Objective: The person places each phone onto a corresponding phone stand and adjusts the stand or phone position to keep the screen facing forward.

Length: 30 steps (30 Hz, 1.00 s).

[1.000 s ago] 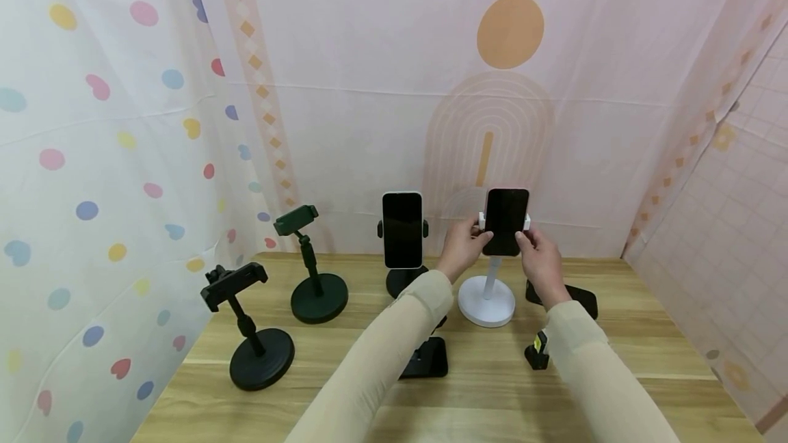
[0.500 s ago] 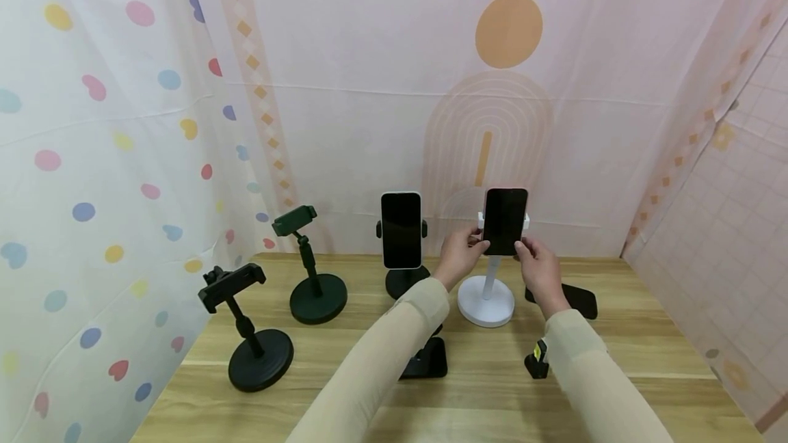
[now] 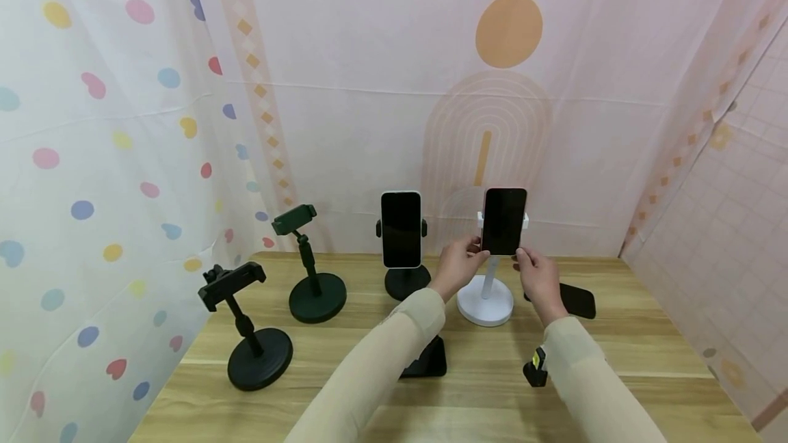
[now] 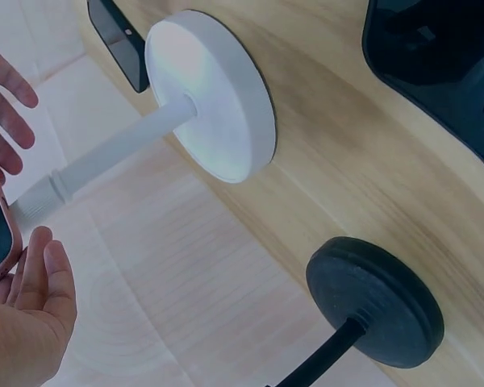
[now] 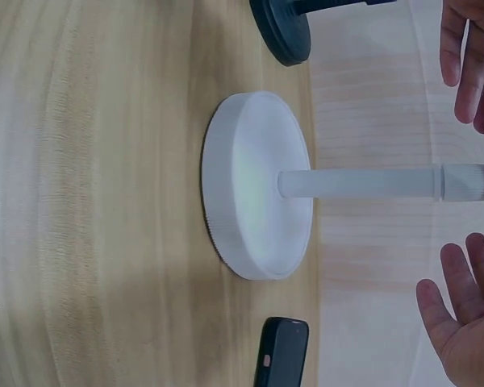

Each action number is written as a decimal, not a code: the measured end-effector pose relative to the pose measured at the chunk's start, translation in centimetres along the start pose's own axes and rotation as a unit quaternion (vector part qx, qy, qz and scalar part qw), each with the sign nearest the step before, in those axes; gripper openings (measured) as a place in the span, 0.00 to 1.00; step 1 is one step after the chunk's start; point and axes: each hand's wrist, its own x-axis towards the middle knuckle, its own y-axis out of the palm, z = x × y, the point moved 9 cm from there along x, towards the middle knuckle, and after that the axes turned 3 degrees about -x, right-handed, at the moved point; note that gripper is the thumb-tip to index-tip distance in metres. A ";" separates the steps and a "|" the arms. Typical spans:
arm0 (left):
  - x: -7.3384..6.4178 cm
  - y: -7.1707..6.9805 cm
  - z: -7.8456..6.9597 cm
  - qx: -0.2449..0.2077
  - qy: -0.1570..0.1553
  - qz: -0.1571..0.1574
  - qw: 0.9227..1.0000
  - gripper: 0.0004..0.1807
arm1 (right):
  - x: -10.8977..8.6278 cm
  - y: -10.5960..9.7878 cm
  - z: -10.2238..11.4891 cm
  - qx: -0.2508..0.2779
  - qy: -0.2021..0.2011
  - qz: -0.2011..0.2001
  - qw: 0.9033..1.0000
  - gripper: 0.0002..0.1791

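Note:
A smartphone (image 3: pixel 504 222) with a dark screen and pinkish edge stands upright in the clamp of a white phone stand (image 3: pixel 485 301). At the phone's lower left corner is my left hand (image 3: pixel 458 265), its thumb tip at the edge; in the left wrist view the fingers of the left hand (image 4: pixel 32 314) look fairly straight beside it. By the lower right corner my right hand (image 3: pixel 538 280) has its fingers extended. In the right wrist view the fingers of the right hand (image 5: pixel 468 314) are spread, apart from the stand's white post (image 5: pixel 371 183).
A black stand (image 3: pixel 406 282) holding another phone (image 3: pixel 401 230) is left of the white one. A green stand (image 3: pixel 317 298) and a black stand (image 3: pixel 260 359) are farther left. Phones lie at right (image 3: pixel 577 300) and under my left forearm (image 3: pixel 434 359). A small black object (image 3: pixel 534 372) sits near my right sleeve.
Both hands have slid slightly down the phone's sides, and the right thumb has come off its front. The phone stays upright in the white stand.

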 end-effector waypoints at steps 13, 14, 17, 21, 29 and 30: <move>-1.0 -0.3 0.8 0.016 -0.009 0.009 1.000 0.20 | -0.9 1.1 -0.2 -0.007 0.007 0.021 1.000 0.26; -1.0 -0.3 0.8 0.017 -0.008 0.010 1.000 0.20 | -0.9 1.2 -0.2 -0.013 0.007 0.024 1.000 0.26; -1.3 -0.2 0.9 0.019 -0.004 0.014 1.000 0.20 | -1.1 1.4 -0.2 -0.027 0.007 0.032 0.999 0.25; -1.5 -0.2 0.8 0.019 0.005 0.018 1.000 0.20 | -1.3 1.6 -0.2 -0.034 0.005 0.039 0.999 0.25; -2.1 0.3 1.0 0.033 0.024 0.029 0.999 0.17 | -1.9 1.6 -0.3 -0.047 0.003 0.052 0.998 0.27; -2.3 0.3 1.2 0.038 0.022 0.032 0.999 0.17 | -2.0 1.6 -0.3 -0.051 0.002 0.053 0.997 0.27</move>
